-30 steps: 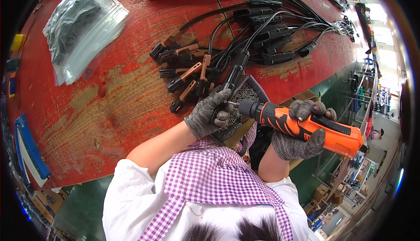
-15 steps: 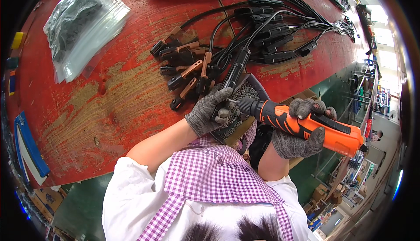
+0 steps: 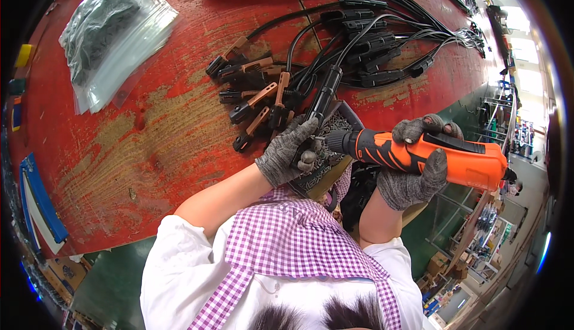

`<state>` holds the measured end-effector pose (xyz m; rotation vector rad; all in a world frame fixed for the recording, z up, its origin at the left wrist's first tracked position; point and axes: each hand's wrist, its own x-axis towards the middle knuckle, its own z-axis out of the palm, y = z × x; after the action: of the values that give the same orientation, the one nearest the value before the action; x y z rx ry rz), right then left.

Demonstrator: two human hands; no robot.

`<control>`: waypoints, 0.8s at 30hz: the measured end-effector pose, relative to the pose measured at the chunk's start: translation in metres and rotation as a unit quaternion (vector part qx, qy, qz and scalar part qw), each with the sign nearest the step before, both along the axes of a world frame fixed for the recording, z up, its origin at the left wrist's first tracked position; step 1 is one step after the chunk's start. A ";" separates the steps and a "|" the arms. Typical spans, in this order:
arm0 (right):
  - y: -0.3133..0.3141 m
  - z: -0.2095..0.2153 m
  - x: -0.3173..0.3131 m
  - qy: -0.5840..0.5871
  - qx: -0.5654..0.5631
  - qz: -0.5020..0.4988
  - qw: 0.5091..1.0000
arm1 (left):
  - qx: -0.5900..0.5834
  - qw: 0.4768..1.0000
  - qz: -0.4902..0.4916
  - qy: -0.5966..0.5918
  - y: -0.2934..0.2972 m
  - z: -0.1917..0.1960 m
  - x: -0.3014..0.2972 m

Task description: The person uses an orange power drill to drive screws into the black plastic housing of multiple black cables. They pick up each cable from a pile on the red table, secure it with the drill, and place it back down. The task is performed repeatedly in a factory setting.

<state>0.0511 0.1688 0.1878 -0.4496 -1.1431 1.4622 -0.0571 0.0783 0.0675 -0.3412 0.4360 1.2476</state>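
Observation:
My left hand (image 3: 286, 155), in a grey knit glove, is closed around the lower end of a black cable handle (image 3: 327, 90). A black cable runs up from the handle's far end. My right hand (image 3: 412, 174), gloved with bare fingertips, grips an orange and black cordless screwdriver (image 3: 463, 163) lying nearly level. Its black chuck points left, and the bit reaches the handle beside my left fingers; the exact contact is hidden. Beneath both, a bin (image 3: 351, 114) holds many small metal screws (image 3: 318, 177) at the table's near edge.
Several black clamps with brown jaws (image 3: 262, 95) lie beyond my left hand. More black handles (image 3: 373, 46) with bundled cables stretch to the far right. Clear plastic bags (image 3: 119, 49) lie at the far left of the worn red table (image 3: 173, 144). A blue-edged piece (image 3: 45, 201) sits at the left edge.
My right hand and the screwdriver's rear end have swung slightly right and away from me, so the tool lies more level. My left hand has barely moved and still holds the handle.

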 end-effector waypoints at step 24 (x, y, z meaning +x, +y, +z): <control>0.013 0.002 -0.016 -0.007 0.133 0.228 0.964 | -0.015 0.999 -0.010 0.051 0.001 -0.009 0.009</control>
<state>0.0355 0.1820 0.1897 -0.0029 -1.4974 1.6628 -0.0482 0.0794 0.0582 -0.3001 0.5446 1.2441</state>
